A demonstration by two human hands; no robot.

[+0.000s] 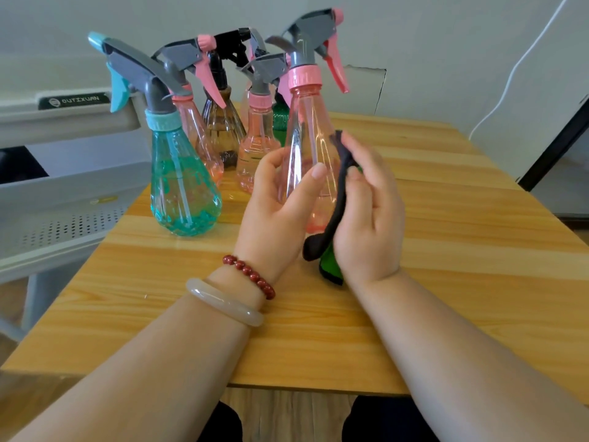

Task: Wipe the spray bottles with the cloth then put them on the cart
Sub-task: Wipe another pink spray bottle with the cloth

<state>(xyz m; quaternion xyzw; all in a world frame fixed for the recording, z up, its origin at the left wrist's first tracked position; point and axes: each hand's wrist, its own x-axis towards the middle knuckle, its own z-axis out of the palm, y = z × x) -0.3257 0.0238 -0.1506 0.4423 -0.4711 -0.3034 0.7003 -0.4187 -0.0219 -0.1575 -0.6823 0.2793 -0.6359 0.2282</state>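
While held upright over the middle of the light wooden table point(446, 250), the clear pink plastic spray bottle point(306, 129), with grey head and pink trigger, is gripped low on its body by the left hand point(280, 199), thumb across the front and fingers curled behind. Whether its base touches the tabletop cannot be told.

Right hand point(366, 215): thumb and fingers pinch a dark cloth with a green side point(338, 199), pressed against the bottle's right flank; the cloth's tail hangs below the hand.

Standing group on the table, behind and to the left:
- one teal plastic spray bottle point(181, 186), nearest
- further pink spray bottles point(255, 148)
- one brown ribbed bottle with black head point(223, 122)
- one green bottle point(280, 119), mostly hidden

Grey-white cart with perforated shelf point(63, 186): beside the table's left edge.

Left wrist: red bead bracelet point(248, 275), pale bangle point(223, 303).
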